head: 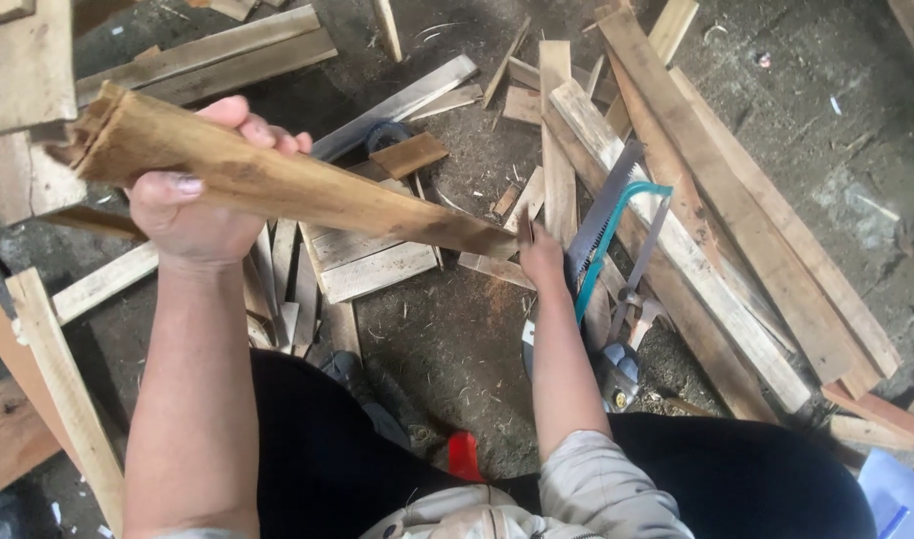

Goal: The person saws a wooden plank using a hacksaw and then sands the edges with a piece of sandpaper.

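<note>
Closest under my view are the dark-trousered knees and a pale grey sleeve (pixel 597 479) on the right arm, with a small red object (pixel 464 454) between the legs. My left hand (pixel 192 205) is wrapped shut around the thick end of a long wooden piece (pixel 277 180), thumb across its near face, fingers curled over the top. The wood is rough-sawn, tan with darker brown streaks, splintered and ragged at the broad upper-left end. It tapers like a wedge toward a narrow tip. Its long axis runs from upper left down to lower right, held up in the air above the ground. My right hand (pixel 542 258) meets that thin tip; I cannot tell whether the fingers are pinching it or only touching. Just right of that hand lies a bow saw (pixel 616 235) with a teal frame and a toothed grey blade, resting on pale planks (pixel 676 240). Short offcuts (pixel 372 262) lie flat below the held piece, on dark, sawdust-strewn ground (pixel 447 339).
</note>
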